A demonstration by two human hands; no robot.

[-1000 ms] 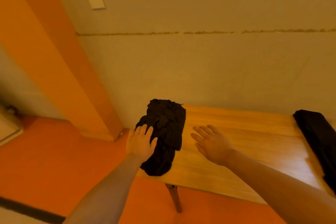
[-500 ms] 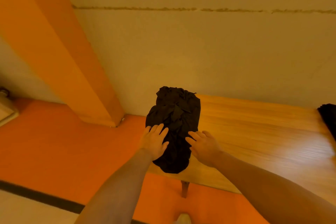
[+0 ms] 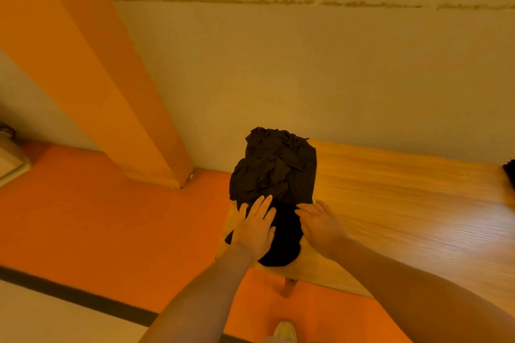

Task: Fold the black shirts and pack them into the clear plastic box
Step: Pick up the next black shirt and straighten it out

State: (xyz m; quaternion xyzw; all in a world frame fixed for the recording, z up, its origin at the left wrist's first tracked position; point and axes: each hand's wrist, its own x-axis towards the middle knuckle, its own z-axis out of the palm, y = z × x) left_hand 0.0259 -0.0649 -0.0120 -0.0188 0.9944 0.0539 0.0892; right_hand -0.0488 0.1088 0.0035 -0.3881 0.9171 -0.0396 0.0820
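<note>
Wooden table (image 3: 404,203): it stands against the wall. Pile of black shirts (image 3: 274,175): crumpled, on the table's left end, its long axis running from the near edge toward the wall, its near end drooping over the edge. Left hand (image 3: 255,227) and right hand (image 3: 320,227): both flat, fingers straight, gripping nothing, flanking the pile's near end; the left lies on the cloth, the right just beside it. Neither is clearly nearer. The clear plastic box is not in view.

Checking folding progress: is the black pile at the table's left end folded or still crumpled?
Crumpled. The black shirt pile shows bunched, irregular creases on the wooden table, with no flat edges.
</note>
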